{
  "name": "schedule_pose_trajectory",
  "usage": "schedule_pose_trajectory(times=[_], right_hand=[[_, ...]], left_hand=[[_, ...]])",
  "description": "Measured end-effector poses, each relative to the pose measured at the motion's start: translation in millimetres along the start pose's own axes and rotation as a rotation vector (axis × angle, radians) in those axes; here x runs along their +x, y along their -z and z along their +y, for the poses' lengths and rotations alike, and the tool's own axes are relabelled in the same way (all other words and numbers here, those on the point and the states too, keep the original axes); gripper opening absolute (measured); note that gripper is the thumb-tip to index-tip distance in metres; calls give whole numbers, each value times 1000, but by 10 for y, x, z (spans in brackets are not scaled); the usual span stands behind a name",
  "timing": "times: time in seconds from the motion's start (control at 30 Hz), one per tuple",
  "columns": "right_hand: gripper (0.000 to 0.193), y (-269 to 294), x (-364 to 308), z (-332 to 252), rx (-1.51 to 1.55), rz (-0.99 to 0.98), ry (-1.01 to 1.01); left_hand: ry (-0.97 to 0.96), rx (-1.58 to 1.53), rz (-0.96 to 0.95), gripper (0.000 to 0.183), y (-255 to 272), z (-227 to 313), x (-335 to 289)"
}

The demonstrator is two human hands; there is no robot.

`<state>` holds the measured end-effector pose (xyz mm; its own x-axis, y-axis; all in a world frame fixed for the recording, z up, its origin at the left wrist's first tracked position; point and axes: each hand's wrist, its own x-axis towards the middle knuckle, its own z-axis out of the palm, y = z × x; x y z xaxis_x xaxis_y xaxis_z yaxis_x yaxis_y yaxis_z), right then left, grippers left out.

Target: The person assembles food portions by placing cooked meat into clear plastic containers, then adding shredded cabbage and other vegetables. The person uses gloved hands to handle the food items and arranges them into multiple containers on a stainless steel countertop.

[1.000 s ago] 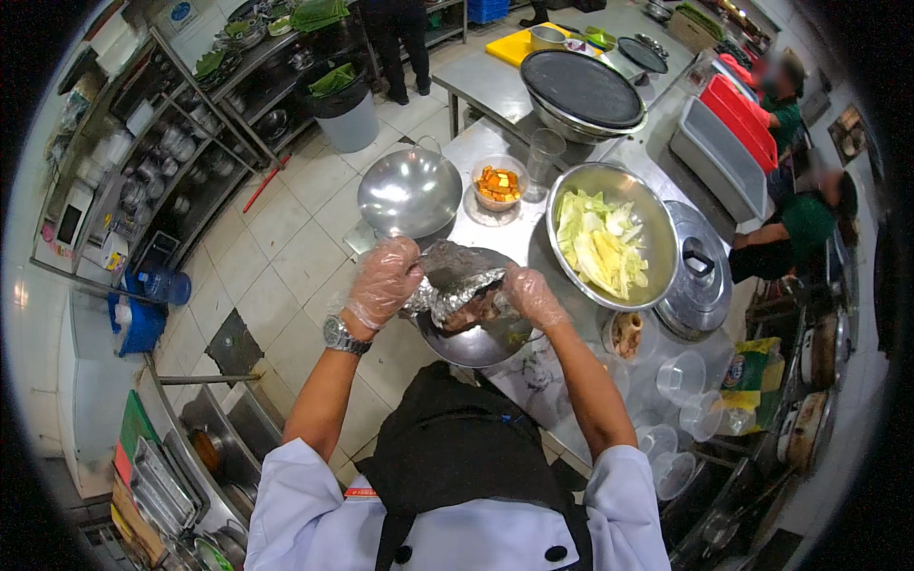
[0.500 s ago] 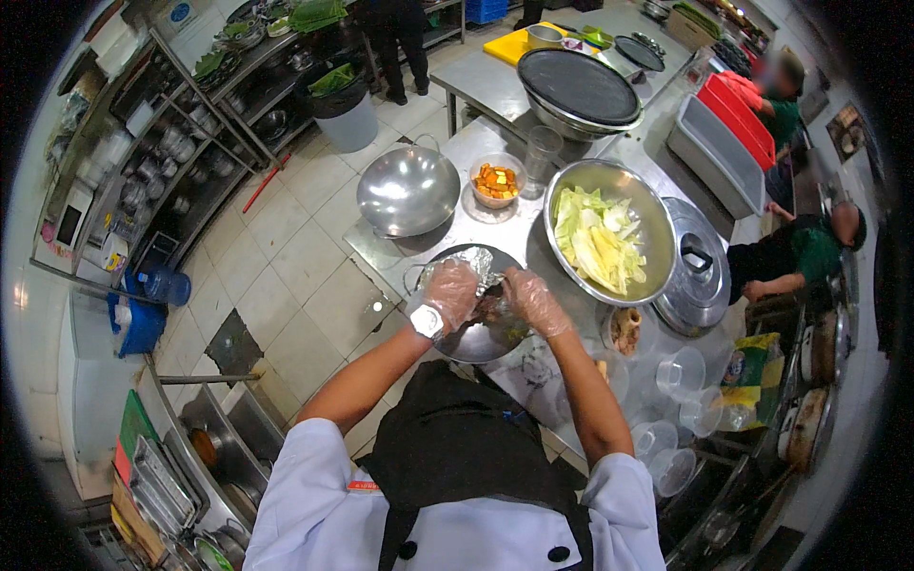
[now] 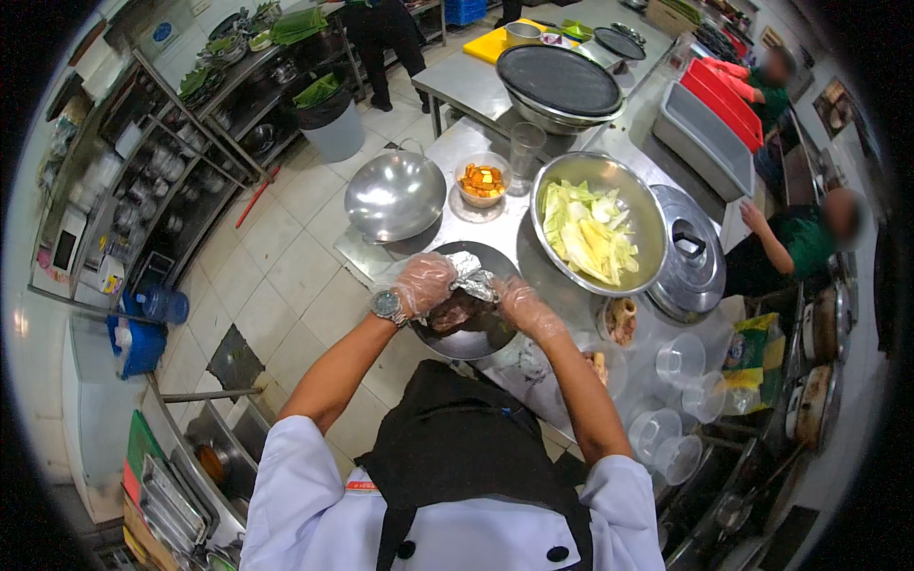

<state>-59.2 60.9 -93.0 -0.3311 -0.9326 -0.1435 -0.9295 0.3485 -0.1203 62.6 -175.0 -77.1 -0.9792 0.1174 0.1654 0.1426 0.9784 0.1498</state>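
Observation:
Both my hands wear clear plastic gloves over a dark round pan (image 3: 484,344) at the table's near edge. My left hand (image 3: 425,285) is closed on the left end of a crumpled sheet of aluminium foil (image 3: 470,274). At the foil's other end my right hand (image 3: 527,308) has its fingers closed on the edge. Under the foil, in the pan, lies a dark brown lump that looks like cooked meat (image 3: 455,313); the foil and my left hand hide part of it. Just beyond the pan sits an upturned steel wok (image 3: 393,197).
A steel bowl (image 3: 653,224) of cut cabbage (image 3: 588,233) stands right of my hands, beside a metal lid (image 3: 700,285). Farther off are a tub of orange chunks (image 3: 482,181) and a clear cup (image 3: 526,147). Several clear containers (image 3: 680,356) line the right. A co-worker (image 3: 800,233) stands at right.
The foil is lifted and drawn back, so more of the dark lump shows. My left wrist has turned and moved left. The co-worker at right has raised a hand.

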Motion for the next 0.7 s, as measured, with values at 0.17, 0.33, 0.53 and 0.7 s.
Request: schedule_pose_trajectory(times=[0.17, 0.33, 0.53, 0.7], right_hand=[[54, -192, -45, 188, 59, 285, 106], [57, 105, -72, 91, 90, 299, 8], [66, 196, -96, 60, 65, 466, -64], [67, 303, -88, 44, -16, 565, -83]], left_hand=[[20, 91, -28, 16, 191, 70, -22], [-34, 96, 96, 11, 405, 214, -30], [-22, 84, 179, 25, 425, 264, -53], [-55, 75, 268, 35, 378, 162, -21]])
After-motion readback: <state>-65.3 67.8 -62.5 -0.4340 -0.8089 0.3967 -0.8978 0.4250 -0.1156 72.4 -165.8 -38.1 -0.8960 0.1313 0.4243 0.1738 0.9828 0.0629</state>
